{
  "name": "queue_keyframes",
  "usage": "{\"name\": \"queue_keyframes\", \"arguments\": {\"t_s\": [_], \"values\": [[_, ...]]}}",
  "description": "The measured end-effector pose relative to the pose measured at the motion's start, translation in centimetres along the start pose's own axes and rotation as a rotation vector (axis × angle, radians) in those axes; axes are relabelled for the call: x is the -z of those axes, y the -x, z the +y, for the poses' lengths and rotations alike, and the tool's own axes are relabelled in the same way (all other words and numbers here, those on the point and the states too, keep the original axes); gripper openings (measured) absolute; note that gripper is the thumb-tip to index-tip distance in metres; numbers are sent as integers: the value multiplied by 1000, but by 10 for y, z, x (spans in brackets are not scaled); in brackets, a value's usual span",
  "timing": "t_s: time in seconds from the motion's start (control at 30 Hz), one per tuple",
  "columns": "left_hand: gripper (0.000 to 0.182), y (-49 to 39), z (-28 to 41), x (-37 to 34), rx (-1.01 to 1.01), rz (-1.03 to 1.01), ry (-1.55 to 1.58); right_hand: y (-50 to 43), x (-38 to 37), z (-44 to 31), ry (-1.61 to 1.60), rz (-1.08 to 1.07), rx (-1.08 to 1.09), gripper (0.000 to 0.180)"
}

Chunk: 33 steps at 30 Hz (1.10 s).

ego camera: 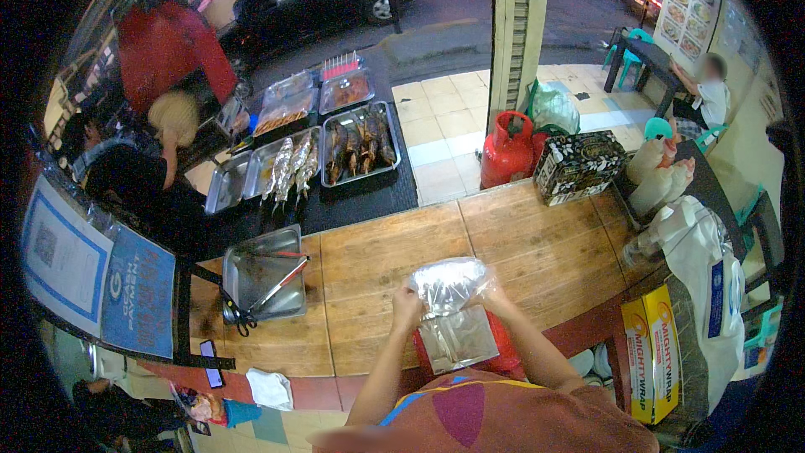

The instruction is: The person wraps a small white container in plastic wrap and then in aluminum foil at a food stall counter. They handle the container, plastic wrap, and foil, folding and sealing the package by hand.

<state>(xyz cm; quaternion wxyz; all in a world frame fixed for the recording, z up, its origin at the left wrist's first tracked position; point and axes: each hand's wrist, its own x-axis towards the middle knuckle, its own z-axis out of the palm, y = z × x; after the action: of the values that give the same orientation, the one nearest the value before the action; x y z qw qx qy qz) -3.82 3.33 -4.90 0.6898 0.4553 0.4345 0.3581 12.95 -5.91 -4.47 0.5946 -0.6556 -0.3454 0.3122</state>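
A shiny, silvery packet, seemingly foil in clear plastic, lies level above the tiled counter in front of me. My left hand grips its left edge. At the opposite side, my right hand holds the clear plastic film around it. Glare hides what is inside. Just below the packet, nearer my body, is a flat stack of clear plastic bags, overlapping a red plastic bag at the counter's front edge.
Tongs and scissors rest on a steel tray at left. Beyond are trays of grilled fish and foil-wrapped fish. A red gas cylinder, patterned box and yellow wrap box stand right. A person holds a fan.
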Motion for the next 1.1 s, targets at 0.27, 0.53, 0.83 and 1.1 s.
{"name": "queue_keyframes", "arguments": {"t_s": [0.27,0.53,0.83,1.1], "values": [[13,-6,-28,11,-18,72,-587,-13,-14,62,259,109,33,25],[24,-24,-33,19,-282,110,-1003,-11,-13,37,451,157,61,19],[23,37,-26,41,-281,63,-622,90,19,17,899,-47,375,11],[16,88,10,10,-478,-90,-754,92,17,11,821,-123,533,11]]}}
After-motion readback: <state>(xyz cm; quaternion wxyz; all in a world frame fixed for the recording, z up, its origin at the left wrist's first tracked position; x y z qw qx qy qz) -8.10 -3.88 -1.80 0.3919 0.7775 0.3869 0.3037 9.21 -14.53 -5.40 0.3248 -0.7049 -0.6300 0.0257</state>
